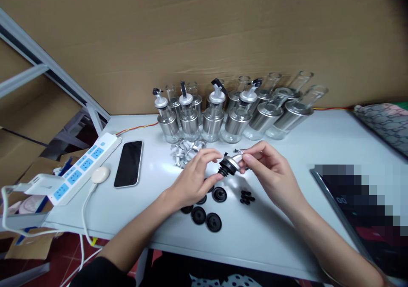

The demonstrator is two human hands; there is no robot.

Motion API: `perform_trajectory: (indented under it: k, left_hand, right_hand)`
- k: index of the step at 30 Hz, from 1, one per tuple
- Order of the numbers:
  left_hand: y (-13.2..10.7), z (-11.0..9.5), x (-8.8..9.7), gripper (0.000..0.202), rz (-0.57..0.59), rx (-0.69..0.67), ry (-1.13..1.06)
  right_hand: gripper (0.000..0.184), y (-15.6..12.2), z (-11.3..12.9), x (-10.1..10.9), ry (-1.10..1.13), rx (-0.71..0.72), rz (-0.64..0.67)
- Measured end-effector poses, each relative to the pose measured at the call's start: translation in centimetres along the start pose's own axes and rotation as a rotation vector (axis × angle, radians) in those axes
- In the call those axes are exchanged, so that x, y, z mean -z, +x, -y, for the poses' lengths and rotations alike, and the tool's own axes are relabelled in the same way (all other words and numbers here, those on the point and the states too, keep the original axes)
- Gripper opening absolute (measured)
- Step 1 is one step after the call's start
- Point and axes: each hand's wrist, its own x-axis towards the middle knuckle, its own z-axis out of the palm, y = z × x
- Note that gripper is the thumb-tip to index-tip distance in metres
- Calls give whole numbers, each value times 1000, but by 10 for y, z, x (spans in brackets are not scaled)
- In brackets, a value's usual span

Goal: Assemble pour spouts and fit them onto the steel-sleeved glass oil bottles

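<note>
Between my hands is a silver bottle pourer with a black ribbed stopper, tilted over the table. My left hand has its thumb and fingers around the black stopper end. My right hand pinches the silver spout end with thumb and forefinger; any small part in that pinch is too small to make out. Below lie several black round stopper discs. A small cluster of black caps sits under my right hand. Behind my left hand is a pile of silver pourer tops.
Glass bottles with steel sleeves stand in rows at the back, several with pourers fitted. On the left are a phone and a power strip with cables. A dark panel lies at right; cardboard rises behind.
</note>
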Motion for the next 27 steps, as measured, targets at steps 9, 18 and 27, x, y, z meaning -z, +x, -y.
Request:
perform_trajectory:
  k: [9,18,27]
  left_hand:
    - [-2,-4,-4,47,78,-17,46]
    - [-3,-1,-6,51,99,75,113]
    - [-2,-1,-6,47,87,19,226]
  right_hand:
    - [22,-4,0,-4,-143,56,74]
    - [32,-8,-12,-6,-459,283,137]
    - [35,-8,-12,-7,-515,353,154]
